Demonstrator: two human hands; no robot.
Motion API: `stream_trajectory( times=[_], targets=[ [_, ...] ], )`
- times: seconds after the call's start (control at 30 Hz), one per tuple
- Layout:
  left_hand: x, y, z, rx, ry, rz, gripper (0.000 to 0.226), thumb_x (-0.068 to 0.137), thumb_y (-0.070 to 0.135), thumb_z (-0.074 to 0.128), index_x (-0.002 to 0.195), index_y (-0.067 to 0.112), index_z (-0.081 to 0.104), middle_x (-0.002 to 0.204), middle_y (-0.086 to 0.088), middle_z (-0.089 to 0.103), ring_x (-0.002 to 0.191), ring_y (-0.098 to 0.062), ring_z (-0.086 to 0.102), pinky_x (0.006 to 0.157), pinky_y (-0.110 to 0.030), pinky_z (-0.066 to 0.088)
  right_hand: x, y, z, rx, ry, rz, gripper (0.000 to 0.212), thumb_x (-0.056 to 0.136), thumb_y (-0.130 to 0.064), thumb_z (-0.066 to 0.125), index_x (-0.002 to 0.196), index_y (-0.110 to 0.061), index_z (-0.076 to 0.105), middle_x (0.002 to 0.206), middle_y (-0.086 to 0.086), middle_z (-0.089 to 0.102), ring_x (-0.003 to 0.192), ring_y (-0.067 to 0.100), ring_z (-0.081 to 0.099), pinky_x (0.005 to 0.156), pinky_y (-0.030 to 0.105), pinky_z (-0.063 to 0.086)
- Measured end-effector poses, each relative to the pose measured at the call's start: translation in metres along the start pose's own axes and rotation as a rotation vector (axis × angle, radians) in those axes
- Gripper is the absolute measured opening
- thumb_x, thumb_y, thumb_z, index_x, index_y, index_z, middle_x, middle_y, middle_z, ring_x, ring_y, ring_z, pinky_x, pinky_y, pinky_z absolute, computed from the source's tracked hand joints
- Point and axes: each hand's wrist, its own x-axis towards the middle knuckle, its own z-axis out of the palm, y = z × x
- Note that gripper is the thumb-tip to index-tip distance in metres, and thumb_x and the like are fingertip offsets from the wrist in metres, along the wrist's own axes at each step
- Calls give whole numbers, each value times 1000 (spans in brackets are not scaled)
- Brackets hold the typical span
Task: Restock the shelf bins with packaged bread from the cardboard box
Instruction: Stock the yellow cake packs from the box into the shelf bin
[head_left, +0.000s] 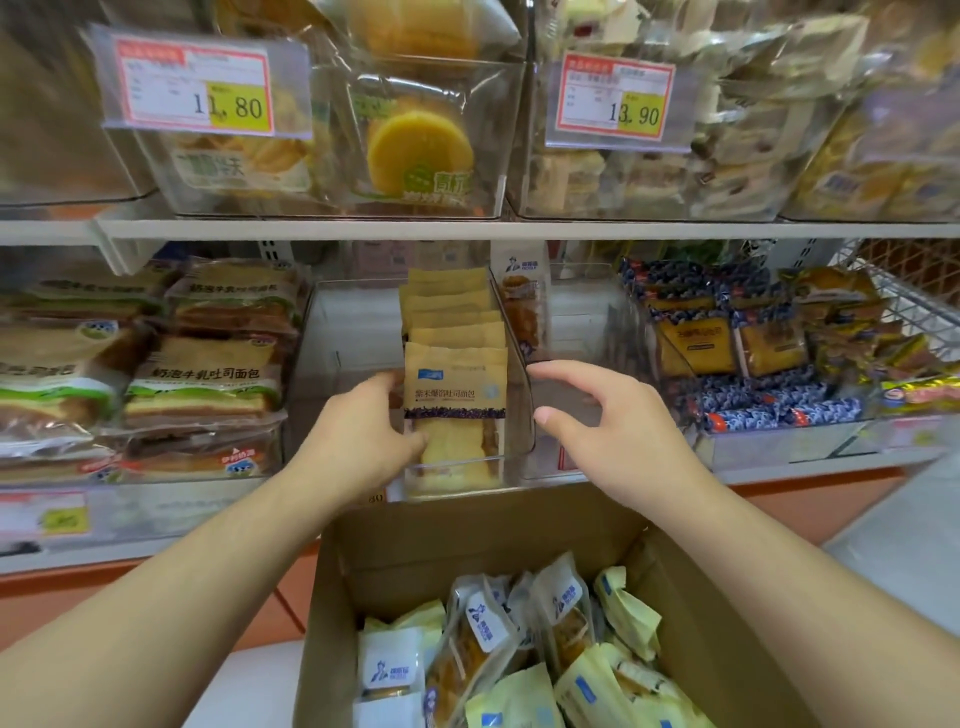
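Packaged bread in tan paper-look wrappers (454, 384) stands upright in a row inside clear plastic shelf bin (522, 415), lower shelf.

Left hand (363, 431) touches front packet's left edge, fingers partly curled against it; whether it grips, cannot tell. Right hand (605, 415) hovers just right of bin's divider, fingers loosely spread, holding nothing. Brown cardboard box (691, 597) below holds pale yellow and white-labelled bread packets (519, 660).
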Motion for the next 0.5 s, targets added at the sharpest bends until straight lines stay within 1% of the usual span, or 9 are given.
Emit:
stream_trajectory(
  times=[0.1,0.13,0.2,0.23,0.27,0.33,0.37,0.43,0.5],
  targets=[
    [-24,4,-9,6,67,57,71,90,28,78,152,28,44,144,6,60,127,-17,60,103,-34,49,-18,-6,-4,22,-39,-21,41,100,-31,70,138,-44,65,138,-29,62,129,-6,53,108,23,46],
    [-33,6,-12,-1,93,90,70,91,28,77,152,28,44,143,8,61,127,-14,59,103,-31,47,-24,-8,-4,25,-57,-17,40,99,-30,71,136,-44,66,134,-28,64,125,-6,56,105,24,49],
    [-53,10,-16,-17,105,153,62,91,28,76,147,30,50,134,13,63,118,-6,58,101,-23,44,-36,-9,-1,1,-109,-8,37,98,-30,72,133,-41,69,126,-26,68,119,-5,60,103,24,50],
    [-63,11,-17,-22,75,174,58,91,28,76,144,30,54,128,17,63,112,-2,58,100,-21,44,-43,-7,3,-18,-150,4,36,98,-30,72,132,-39,69,123,-25,69,116,-5,61,102,24,50],
    [-74,11,-16,-31,30,196,53,91,28,77,140,31,57,125,19,64,109,1,59,101,-21,47,-50,-4,8,-37,-202,21,35,97,-31,73,131,-39,69,120,-24,70,115,-5,62,102,24,50],
    [-93,9,-10,-37,-81,240,49,91,31,77,136,34,59,124,20,65,110,2,61,102,-27,52,-64,8,19,-84,-317,58,36,97,-31,74,131,-39,69,119,-22,71,113,-4,63,101,25,51],
    [-103,7,-7,-13,-134,264,49,91,33,76,137,36,58,126,21,64,112,3,60,102,-26,52,-70,17,26,-112,-375,80,35,97,-30,74,131,-39,69,119,-21,71,112,-3,63,101,25,51],
    [-119,0,2,75,-223,313,52,92,40,73,141,39,54,133,22,60,118,4,55,102,-18,46,-81,39,40,-184,-487,131,32,97,-30,74,128,-37,71,118,-19,71,109,0,64,98,24,53],
    [-127,-5,12,134,-306,357,54,93,44,71,143,41,51,137,23,58,122,5,53,101,-14,42,-89,63,55,-281,-591,171,30,97,-31,74,127,-35,72,116,-15,72,108,5,65,95,24,52]
  ],
)
